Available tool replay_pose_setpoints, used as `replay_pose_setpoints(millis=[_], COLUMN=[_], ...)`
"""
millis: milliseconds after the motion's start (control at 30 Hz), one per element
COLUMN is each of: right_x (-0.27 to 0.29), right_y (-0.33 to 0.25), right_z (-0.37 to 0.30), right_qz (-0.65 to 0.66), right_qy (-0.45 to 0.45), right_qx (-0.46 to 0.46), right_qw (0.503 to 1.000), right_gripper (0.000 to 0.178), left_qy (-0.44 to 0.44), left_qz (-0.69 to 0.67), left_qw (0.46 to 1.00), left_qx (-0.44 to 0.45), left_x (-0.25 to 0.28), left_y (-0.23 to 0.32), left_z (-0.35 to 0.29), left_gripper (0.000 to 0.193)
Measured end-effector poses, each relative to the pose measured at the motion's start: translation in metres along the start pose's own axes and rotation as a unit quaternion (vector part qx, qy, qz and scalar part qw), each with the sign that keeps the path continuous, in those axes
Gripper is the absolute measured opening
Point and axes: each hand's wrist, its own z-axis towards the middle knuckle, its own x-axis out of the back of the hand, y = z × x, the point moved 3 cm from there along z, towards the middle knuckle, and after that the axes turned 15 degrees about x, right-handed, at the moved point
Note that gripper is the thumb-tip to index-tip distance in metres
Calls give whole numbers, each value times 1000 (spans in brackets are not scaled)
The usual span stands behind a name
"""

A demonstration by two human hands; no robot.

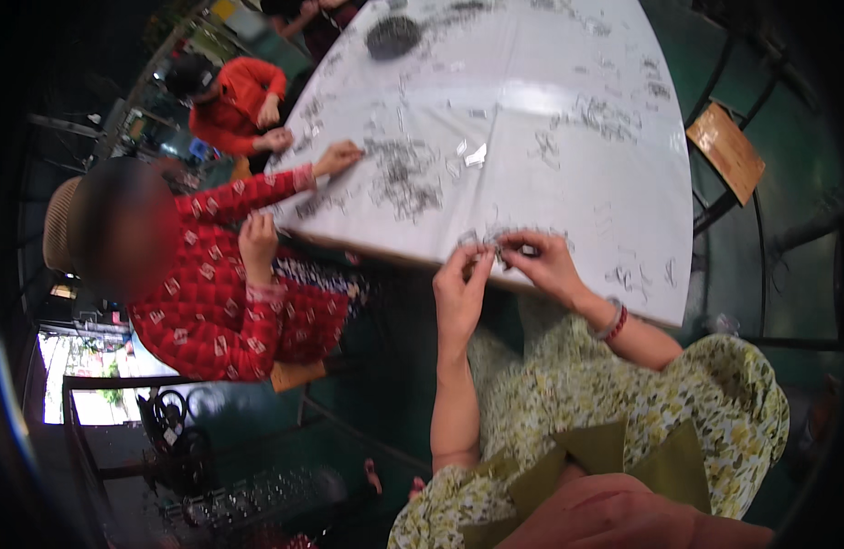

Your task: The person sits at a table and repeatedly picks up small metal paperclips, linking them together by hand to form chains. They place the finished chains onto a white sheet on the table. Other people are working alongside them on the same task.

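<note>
Over the near edge of the white table, my two hands meet with their fingertips close together. My left hand is closed in a pinch, and what lies between its fingertips is too small to make out. A small dark piece shows at the fingertips of my right hand, which is pinched around it; its kind cannot be told. Thin, dark, wire-like pieces lie in a loose heap on the table, beyond my left hand and to its left.
More dark pieces are scattered farther right, with a round black dish at the far end. Shiny clear scraps lie mid-table. A person in red sits at left, reaching over the table. A wooden stool stands at right.
</note>
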Motion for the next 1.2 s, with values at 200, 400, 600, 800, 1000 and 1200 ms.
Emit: replay_pose_setpoints(millis=[200, 400, 600, 800, 1000, 1200], right_x=[-20, -25, -25, 7, 2, 2], right_y=[-6, -8, -15, 63, 186, 183], right_z=[-1, -1, 28, 172, 200, 212], right_qz=[-54, -76, -114, -325, -482, -453], right_qy=[-39, -89, -165, -173, -307, -284], right_qx=[112, 123, 111, 190, 266, 256], right_qw=[992, 986, 973, 910, 777, 805], right_gripper=[21, 28, 27, 17, 10, 11], left_qy=[56, 73, 132, 62, 105, 106], left_qz=[-31, -91, -116, -120, -51, -82], left_qw=[998, 993, 984, 990, 993, 991], left_qx=[-7, -2, 40, 44, 18, -6], left_x=[12, 8, 16, 33, 48, 51], left_y=[-15, -21, -19, -19, -34, -52], left_z=[-16, -16, -25, -23, -46, -64], left_gripper=[15, 15, 12, 11, 10, 10])
